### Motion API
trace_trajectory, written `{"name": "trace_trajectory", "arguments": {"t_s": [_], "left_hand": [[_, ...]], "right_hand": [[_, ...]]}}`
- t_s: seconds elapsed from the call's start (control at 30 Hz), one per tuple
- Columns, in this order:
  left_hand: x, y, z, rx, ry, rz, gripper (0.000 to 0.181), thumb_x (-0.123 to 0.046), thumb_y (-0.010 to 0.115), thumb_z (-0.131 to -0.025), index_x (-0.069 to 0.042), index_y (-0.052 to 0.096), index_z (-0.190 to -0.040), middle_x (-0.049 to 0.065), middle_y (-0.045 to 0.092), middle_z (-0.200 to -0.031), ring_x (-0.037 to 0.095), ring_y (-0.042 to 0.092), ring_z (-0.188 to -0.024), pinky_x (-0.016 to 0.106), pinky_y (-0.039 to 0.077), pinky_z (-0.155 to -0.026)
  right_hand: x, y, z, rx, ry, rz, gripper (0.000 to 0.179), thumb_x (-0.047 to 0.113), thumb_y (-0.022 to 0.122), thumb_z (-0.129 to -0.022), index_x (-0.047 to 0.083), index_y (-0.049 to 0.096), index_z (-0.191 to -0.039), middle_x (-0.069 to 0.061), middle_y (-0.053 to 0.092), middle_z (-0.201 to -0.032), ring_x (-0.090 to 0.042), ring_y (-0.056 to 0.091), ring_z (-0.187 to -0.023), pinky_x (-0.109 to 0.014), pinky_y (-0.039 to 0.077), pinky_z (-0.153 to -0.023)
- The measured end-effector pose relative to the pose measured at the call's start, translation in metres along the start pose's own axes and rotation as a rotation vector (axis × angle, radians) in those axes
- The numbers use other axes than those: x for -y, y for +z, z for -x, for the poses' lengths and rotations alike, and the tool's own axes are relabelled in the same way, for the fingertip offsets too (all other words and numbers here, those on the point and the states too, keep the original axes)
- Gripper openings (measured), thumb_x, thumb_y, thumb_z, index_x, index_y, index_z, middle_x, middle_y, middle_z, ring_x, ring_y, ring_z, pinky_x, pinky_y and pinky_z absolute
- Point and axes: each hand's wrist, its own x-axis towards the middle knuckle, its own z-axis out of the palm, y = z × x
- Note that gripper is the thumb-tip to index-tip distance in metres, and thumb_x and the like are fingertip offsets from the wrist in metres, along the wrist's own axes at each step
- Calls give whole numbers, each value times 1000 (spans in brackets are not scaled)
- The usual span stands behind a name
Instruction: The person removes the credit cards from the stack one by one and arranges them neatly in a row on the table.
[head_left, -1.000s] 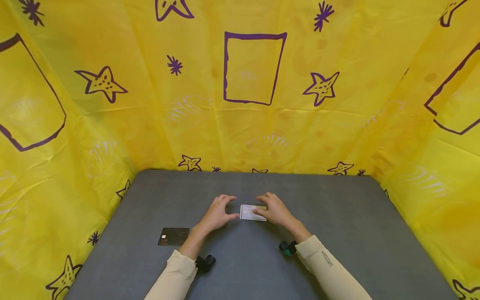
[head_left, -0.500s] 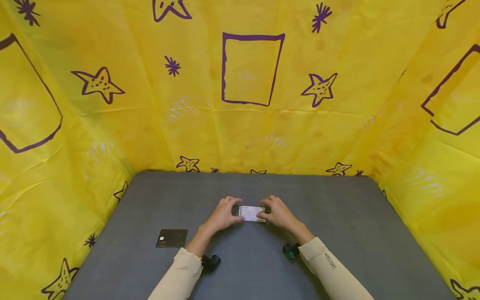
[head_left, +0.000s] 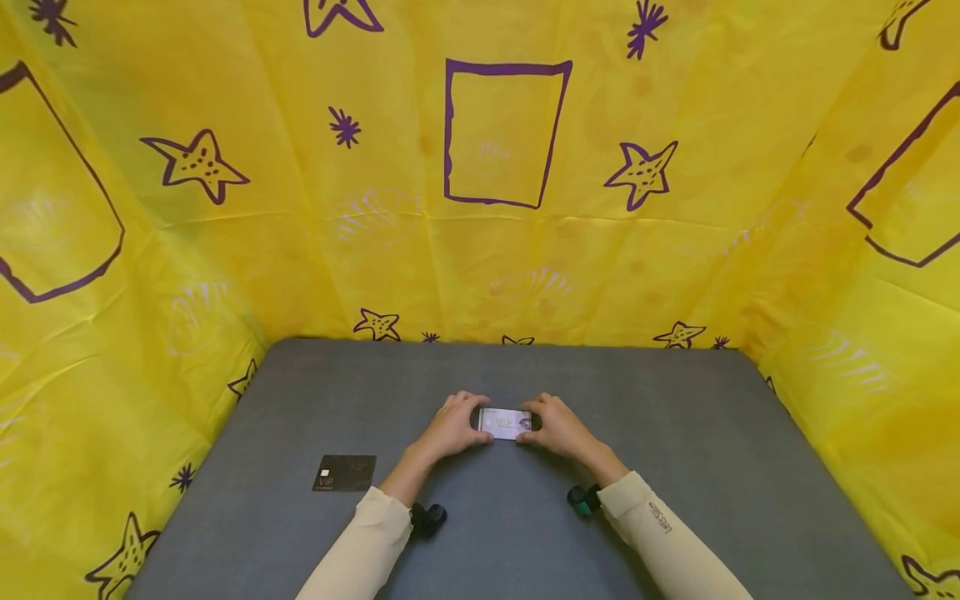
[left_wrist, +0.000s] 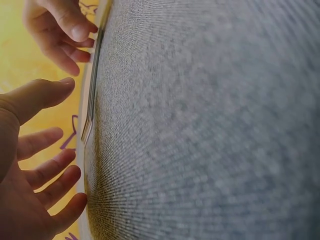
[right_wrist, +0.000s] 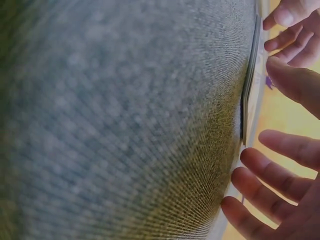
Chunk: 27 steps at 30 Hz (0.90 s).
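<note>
A small stack of cards [head_left: 504,422], with a white card marked VIP on top, lies flat at mid-table. In both wrist views its layered edge shows as thin lines. My left hand [head_left: 450,429] is at its left end, thumb on the near side and fingers on the far side. Mirroring it, my right hand [head_left: 557,427] is at the right end. Spread, relaxed fingers show on the left hand [left_wrist: 37,165] and the right hand [right_wrist: 285,185] in their wrist views. Whether the fingertips press the stack's edges, I cannot tell.
A black VIP card [head_left: 343,472] with a pale chip lies on the grey table [head_left: 495,533], left of my left forearm. Yellow cloth [head_left: 510,275] with purple drawings hangs around the back and sides. Each wrist wears a black camera band [head_left: 429,521].
My left hand has moved right, to the stack's left end. My right thumb has shifted off the top card toward its right end. The black card stays where it was.
</note>
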Motion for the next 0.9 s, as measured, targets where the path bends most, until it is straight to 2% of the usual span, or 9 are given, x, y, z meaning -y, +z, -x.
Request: {"name": "trace_trajectory", "arguments": {"t_s": [0.27, 0.5, 0.7, 0.9], "left_hand": [[-4, 1, -2, 16, -22, -60, 61, -25, 83, -72, -7, 61, -126, 16, 56, -121, 34, 51, -113, 53, 39, -95], [-4, 6, -5, 29, -27, -129, 59, -23, 82, -74, -8, 62, -127, 15, 57, -118, 31, 50, -109, 48, 40, -91], [-6, 6, -6, 35, -42, -142, 59, -20, 83, -73, -7, 62, -127, 15, 57, -116, 31, 49, -107, 47, 39, -89], [-7, 5, -6, 50, -31, -147, 56, -20, 82, -74, -8, 64, -125, 14, 57, -115, 29, 48, -105, 45, 39, -88]], "right_hand": [[-1, 1, -4, 15, -6, 33, 55, 25, 85, -72, 1, 67, -119, -12, 61, -104, -25, 55, -92, -42, 46, -83], [2, -1, -5, 38, 18, 28, 56, 22, 86, -71, 1, 67, -119, -10, 60, -103, -24, 55, -92, -41, 47, -84], [3, -2, -8, 57, 7, 43, 56, 23, 86, -71, 2, 67, -119, -9, 58, -101, -21, 51, -89, -38, 46, -80], [2, -3, -9, 82, -8, 61, 52, 24, 86, -72, 2, 69, -117, -7, 55, -97, -17, 47, -84, -34, 42, -75]]}}
